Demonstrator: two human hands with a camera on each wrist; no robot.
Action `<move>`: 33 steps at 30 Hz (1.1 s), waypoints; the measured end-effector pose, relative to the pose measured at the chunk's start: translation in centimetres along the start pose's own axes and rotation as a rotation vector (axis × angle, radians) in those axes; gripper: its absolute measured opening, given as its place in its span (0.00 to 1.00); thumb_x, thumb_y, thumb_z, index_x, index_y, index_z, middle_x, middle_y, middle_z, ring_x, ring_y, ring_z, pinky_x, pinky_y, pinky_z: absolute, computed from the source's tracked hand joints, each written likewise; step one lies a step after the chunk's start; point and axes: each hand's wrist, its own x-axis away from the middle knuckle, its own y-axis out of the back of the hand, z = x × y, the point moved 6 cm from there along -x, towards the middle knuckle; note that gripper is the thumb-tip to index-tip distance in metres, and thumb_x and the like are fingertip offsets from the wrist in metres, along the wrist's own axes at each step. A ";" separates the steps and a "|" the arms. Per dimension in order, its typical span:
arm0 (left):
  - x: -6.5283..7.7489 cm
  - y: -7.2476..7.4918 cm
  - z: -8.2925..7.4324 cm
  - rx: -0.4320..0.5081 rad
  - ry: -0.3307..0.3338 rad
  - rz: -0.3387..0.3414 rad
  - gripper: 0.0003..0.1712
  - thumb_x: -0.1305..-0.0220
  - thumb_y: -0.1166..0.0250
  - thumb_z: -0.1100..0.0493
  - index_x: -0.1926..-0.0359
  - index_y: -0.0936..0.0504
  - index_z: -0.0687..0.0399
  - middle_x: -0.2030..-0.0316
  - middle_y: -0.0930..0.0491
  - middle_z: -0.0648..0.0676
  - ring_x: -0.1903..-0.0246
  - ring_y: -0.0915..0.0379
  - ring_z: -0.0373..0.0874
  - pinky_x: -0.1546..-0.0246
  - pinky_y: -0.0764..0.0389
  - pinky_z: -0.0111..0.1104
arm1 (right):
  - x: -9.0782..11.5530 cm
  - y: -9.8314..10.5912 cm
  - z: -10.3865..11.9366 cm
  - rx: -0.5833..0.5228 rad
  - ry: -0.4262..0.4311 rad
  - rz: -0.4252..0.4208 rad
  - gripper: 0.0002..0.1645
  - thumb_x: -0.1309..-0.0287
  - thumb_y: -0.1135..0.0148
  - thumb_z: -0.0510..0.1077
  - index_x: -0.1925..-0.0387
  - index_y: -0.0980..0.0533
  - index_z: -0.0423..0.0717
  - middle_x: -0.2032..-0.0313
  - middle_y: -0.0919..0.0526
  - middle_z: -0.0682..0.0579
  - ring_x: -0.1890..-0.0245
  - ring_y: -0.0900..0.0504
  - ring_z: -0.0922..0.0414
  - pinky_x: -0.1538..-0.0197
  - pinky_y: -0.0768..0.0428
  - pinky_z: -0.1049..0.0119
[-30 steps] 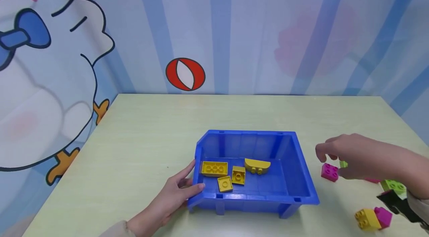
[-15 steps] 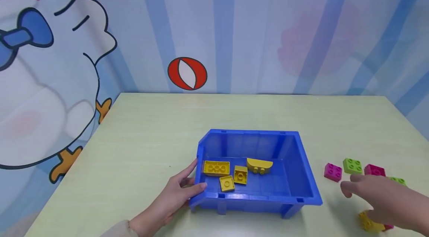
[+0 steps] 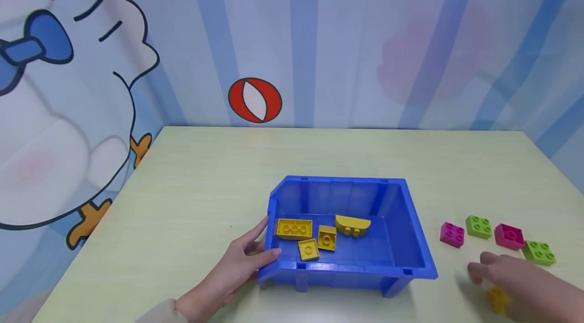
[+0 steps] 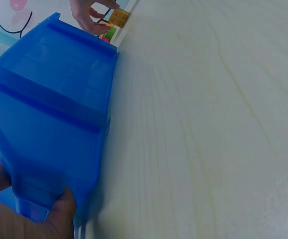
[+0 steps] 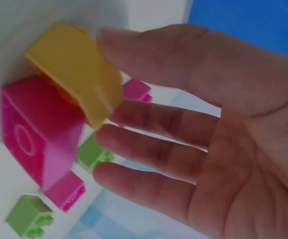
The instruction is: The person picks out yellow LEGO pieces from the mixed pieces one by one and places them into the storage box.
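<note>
My left hand (image 3: 232,267) grips the left side of a blue bin (image 3: 347,272), thumb over the rim. Inside the bin lie several yellow toy building blocks, among them a long block (image 3: 294,229), a rounded piece (image 3: 353,225) and a square one (image 3: 308,250). My right hand (image 3: 529,282) reaches down at the table's right front, over another yellow block (image 5: 74,69). In the right wrist view its thumb and extended fingers stand at that block's near edges. A magenta block (image 5: 44,124) sits against the yellow one and is hidden in the head view.
Behind my right hand is a row of blocks: a magenta one (image 3: 452,235), a green one (image 3: 479,226), a dark pink one (image 3: 509,237) and a second green one (image 3: 539,253). A printed curtain (image 3: 337,49) hangs behind the pale table (image 3: 205,171).
My right hand has moved from above the back row of blocks toward the front, down to the yellow block. My left hand keeps its grip on the bin.
</note>
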 end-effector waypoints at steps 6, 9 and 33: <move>0.0 0.0 0.0 -0.004 0.003 -0.001 0.46 0.44 0.32 0.52 0.28 0.46 0.43 0.48 0.30 0.64 0.59 0.25 0.49 0.59 0.19 0.43 | -0.1 -1.2 -0.4 -0.067 -0.009 0.031 0.24 0.67 0.23 0.41 0.62 0.21 0.54 0.69 0.25 0.57 0.70 0.27 0.56 0.63 0.19 0.54; 0.0 0.0 0.0 -0.012 0.006 -0.009 0.46 0.44 0.32 0.52 0.29 0.46 0.43 0.48 0.30 0.64 0.59 0.25 0.49 0.59 0.19 0.43 | 0.1 -1.2 0.0 -0.049 -0.001 0.021 0.23 0.65 0.24 0.38 0.62 0.21 0.53 0.71 0.25 0.57 0.71 0.27 0.56 0.64 0.20 0.55; 0.0 0.1 0.1 -0.027 0.014 -0.023 0.46 0.44 0.32 0.52 0.29 0.46 0.42 0.48 0.30 0.64 0.59 0.24 0.49 0.59 0.19 0.44 | 0.0 -0.6 0.6 0.124 0.034 -0.039 0.17 0.63 0.26 0.33 0.67 0.20 0.48 0.76 0.27 0.57 0.76 0.31 0.58 0.69 0.23 0.65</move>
